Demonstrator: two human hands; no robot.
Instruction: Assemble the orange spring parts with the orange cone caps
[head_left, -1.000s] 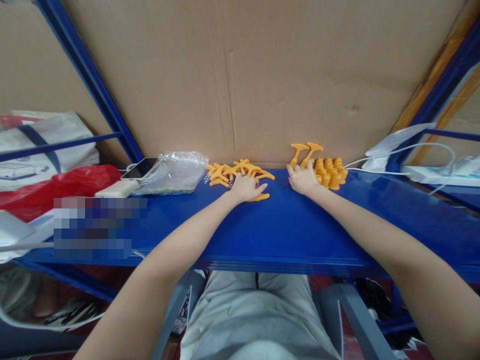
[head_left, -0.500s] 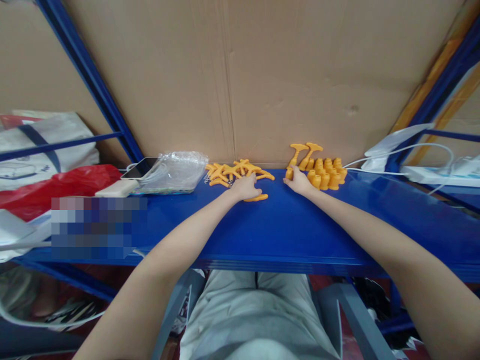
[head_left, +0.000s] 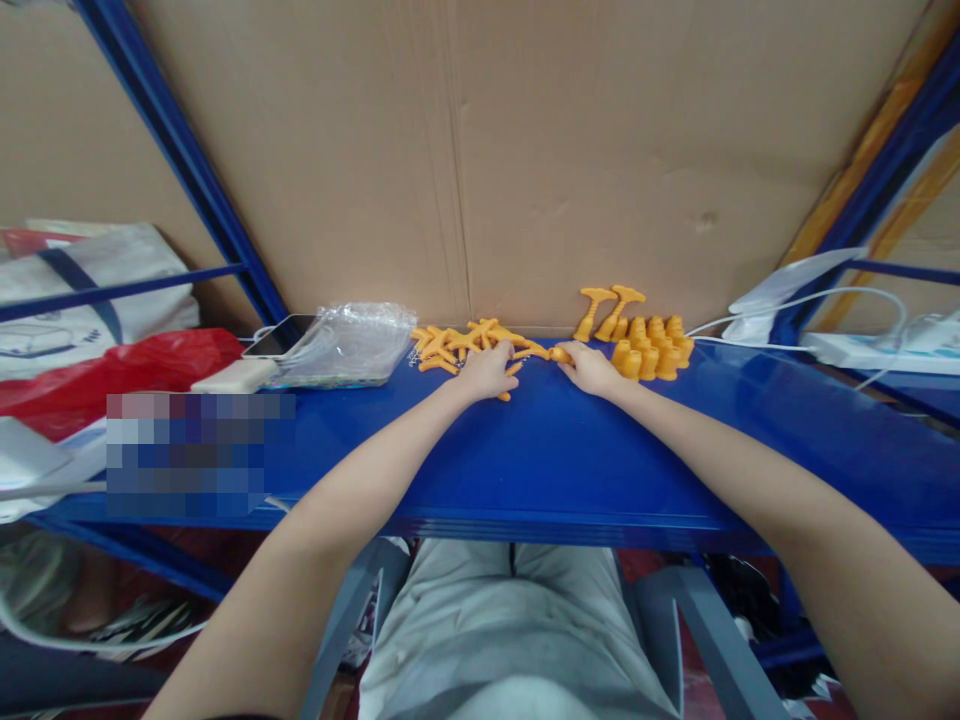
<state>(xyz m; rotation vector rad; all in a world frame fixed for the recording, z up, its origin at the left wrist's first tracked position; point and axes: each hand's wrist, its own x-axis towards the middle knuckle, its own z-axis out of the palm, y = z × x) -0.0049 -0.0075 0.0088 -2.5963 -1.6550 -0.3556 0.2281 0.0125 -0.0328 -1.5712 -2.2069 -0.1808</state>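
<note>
Orange piece (head_left: 559, 354) sitting pinched at the tips of the right hand (head_left: 592, 368).

The right hand's fingers are closing narrowly on it, just left of the cluster of orange caps (head_left: 654, 346). The left hand (head_left: 489, 372) is lying over a curved orange part (head_left: 512, 370), fingers curled against it, whether gripping I cannot tell, with the pile of orange parts (head_left: 457, 344) touching its fingertips on the blue shelf (head_left: 570, 460).

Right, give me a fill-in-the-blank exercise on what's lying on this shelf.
1. The left hand rests on a flat orange piece on the ____ shelf.
2. The right hand pinches a small ____ cone.
3. The clear plastic bag lies to the ____ of the heap of flat orange pieces.
4. Behind the group of cones stands a wall of ____.

Missing words: blue; orange; left; cardboard
</note>
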